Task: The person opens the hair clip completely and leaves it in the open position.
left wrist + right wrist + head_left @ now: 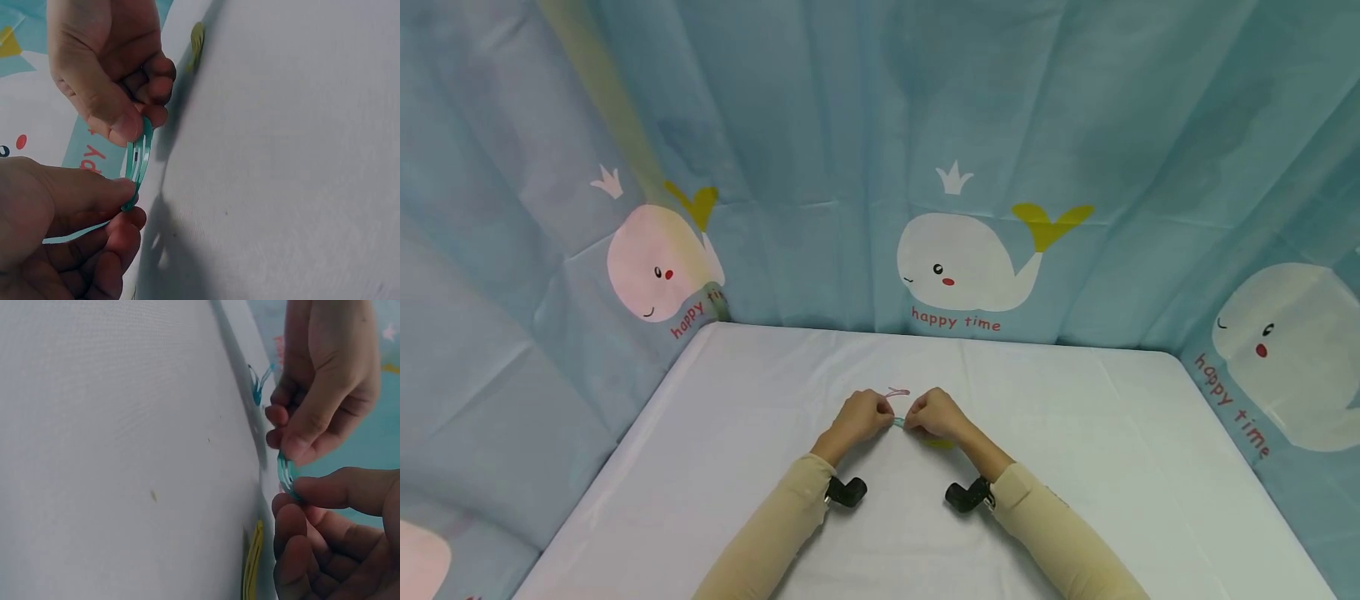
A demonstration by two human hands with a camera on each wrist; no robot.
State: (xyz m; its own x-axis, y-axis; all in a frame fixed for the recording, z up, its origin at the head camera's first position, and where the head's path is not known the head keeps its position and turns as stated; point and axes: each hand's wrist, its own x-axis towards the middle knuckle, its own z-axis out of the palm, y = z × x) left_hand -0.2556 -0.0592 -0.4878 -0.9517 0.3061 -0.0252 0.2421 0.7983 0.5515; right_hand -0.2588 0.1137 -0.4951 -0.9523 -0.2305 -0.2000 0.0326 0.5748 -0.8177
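Note:
Between both hands is a small teal snap hair clip [145, 153], held lengthwise just above the white table. My left hand [862, 416] pinches one end between thumb and fingertips; in the left wrist view that hand [75, 225] is at the lower left. At the other end, my right hand [938, 414] pinches the clip with thumb and index finger. The right wrist view shows the clip [287, 474] bowed, with a slot along it; whether it is snapped cannot be made out.
A thin reddish clip [898, 392] lies just beyond the hands. A yellow clip [940, 443] lies beside the right hand, partly covered by it in the head view. The right wrist view shows a blue clip [257, 390] with spread arms. A whale-print curtain [820, 167] borders the table [1075, 500].

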